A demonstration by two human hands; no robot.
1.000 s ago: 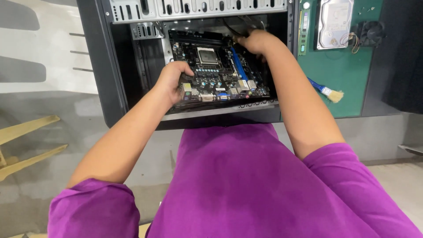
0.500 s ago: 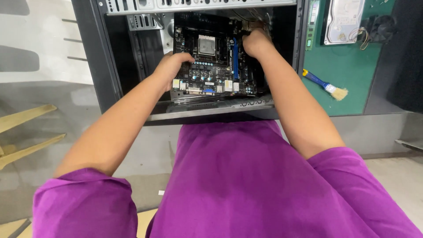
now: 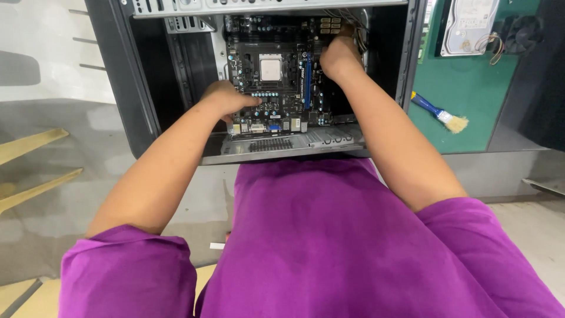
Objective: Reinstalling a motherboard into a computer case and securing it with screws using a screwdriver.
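Note:
A black motherboard [image 3: 283, 100] with a square silver processor [image 3: 271, 69] and a blue slot lies inside an open black computer case [image 3: 123, 88]. My left hand [image 3: 226, 100] grips the board's near left edge, fingers resting on its lower components. My right hand [image 3: 338, 56] holds the board's far right corner, next to a bundle of thin cables. Both arms reach in over my purple shirt. The fingertips of my right hand are hidden behind the hand.
Right of the case, a green mat [image 3: 471, 88] carries a blue-handled brush [image 3: 441, 115], a bare hard drive [image 3: 468, 26] and a small black fan [image 3: 521, 32]. Pale wooden slats [image 3: 35, 147] lie at the left. The case's grey rear panel [image 3: 282, 144] faces me.
The motherboard went from tilted to square within the case, both hands moving with it. My view has shifted closer to the case.

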